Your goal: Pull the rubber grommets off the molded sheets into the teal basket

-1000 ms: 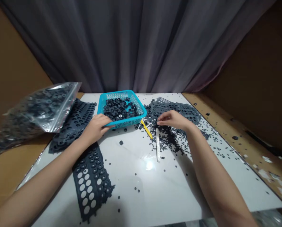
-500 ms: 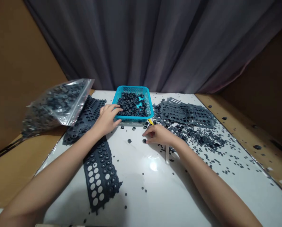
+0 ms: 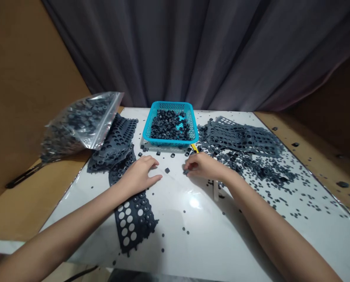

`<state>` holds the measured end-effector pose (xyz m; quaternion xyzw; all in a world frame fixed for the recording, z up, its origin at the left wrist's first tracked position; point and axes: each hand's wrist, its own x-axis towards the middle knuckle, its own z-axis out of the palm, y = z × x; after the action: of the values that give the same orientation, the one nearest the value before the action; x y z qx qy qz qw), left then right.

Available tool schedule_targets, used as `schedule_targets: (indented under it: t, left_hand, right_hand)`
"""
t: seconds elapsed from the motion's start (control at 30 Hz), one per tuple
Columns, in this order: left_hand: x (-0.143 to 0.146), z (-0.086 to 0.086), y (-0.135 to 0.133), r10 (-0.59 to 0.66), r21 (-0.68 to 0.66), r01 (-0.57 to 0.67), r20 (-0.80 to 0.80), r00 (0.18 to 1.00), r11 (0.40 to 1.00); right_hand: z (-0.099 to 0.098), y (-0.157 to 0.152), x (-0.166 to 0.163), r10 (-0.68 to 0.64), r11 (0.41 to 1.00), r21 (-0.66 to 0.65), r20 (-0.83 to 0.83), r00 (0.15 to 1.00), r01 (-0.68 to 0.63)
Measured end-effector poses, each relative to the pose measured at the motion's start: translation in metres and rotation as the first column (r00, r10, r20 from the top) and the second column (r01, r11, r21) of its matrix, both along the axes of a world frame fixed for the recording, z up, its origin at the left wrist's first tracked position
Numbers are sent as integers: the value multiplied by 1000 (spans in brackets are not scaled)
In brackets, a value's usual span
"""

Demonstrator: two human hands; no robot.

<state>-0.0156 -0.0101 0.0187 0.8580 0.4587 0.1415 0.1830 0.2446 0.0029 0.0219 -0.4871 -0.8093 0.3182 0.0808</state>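
Observation:
My left hand (image 3: 141, 174) is open, thumb and fingers apart. It hovers beside or touches a perforated black rubber sheet (image 3: 148, 219), with nothing visible in its grasp. My right hand (image 3: 205, 166) has thumb and fingers pinched on a small black rubber piece (image 3: 185, 172) at the tabletop. Between the hands lies another small black piece (image 3: 167, 170). A thin tool with a yellow end (image 3: 194, 148) and a pale end (image 3: 216, 190) passes beneath my right hand, which hides its middle. Behind both hands stands a blue basket (image 3: 171, 141) holding many black rubber pieces.
A clear zip bag (image 3: 80, 121) full of black pieces leans at the left, beside folded perforated sheets (image 3: 118, 137). On the right lie more perforated sheets (image 3: 242, 137) among scattered black scraps (image 3: 263, 172). A grey curtain (image 3: 175, 51) hangs behind the white table (image 3: 204, 243).
My left hand has come away from the basket's front left edge, toward me. My right fingers have closed on the small black piece beside them. The whole view has shifted slightly.

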Motion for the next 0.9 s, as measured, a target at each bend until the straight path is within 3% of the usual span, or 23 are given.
schedule_targets:
  t: [0.2, 0.37, 0.47, 0.6, 0.8, 0.9]
  left_hand:
    - [5, -13, 30, 61, 124, -67, 46, 997, 990]
    - [8, -19, 50, 26, 86, -32, 68, 997, 996]
    - [9, -13, 50, 55, 45, -61, 111, 992, 997]
    - [8, -4, 53, 108, -67, -100, 127, 986, 993]
    - [9, -8, 55, -113, -133, 135, 163, 980, 982]
    - [14, -13, 52, -133, -96, 151, 169, 977, 984]
  right_hand:
    - [1, -2, -2, -6, 1000, -13, -26, 1000, 6]
    - [7, -2, 2, -35, 999, -35, 41, 999, 37]
    - [16, -3, 3, -53, 997, 60, 42, 998, 51]
    - [24, -6, -3, -22, 977, 210, -84, 996, 40]
    - [13, -11, -18, -50, 959, 274, -102, 994, 76]
    - [3, -15, -28, -50, 949, 306, -84, 995, 73]
